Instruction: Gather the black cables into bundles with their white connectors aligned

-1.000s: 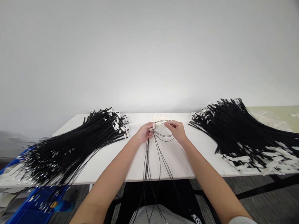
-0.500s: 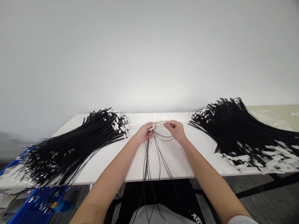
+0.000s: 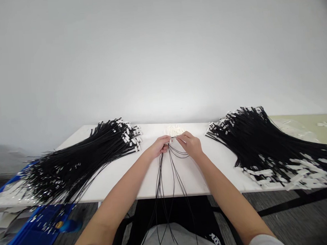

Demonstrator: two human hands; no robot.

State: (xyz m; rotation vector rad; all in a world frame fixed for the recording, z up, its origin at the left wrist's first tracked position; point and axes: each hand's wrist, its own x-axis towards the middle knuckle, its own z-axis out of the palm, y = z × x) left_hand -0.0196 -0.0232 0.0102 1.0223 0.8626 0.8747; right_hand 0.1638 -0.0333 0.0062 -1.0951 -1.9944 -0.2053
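Several thin black cables [image 3: 168, 185] hang from my hands over the front edge of the white table [image 3: 122, 177] into my lap. My left hand [image 3: 159, 146] pinches their upper ends together with a small white connector. My right hand [image 3: 190, 145] pinches the end of one cable right beside the left fingertips, its loop sagging below. Just behind my fingers lies a small heap of white connectors [image 3: 174, 130].
A big fan of black cables with white tags [image 3: 84, 156] covers the table's left side, and another pile [image 3: 265, 143] covers the right. A blue crate [image 3: 28, 236] stands on the floor at the lower left. A greenish table [image 3: 318, 130] adjoins at right.
My right hand has moved left, bringing its cable end close against the left hand's fingertips. The hanging cables have shifted slightly.
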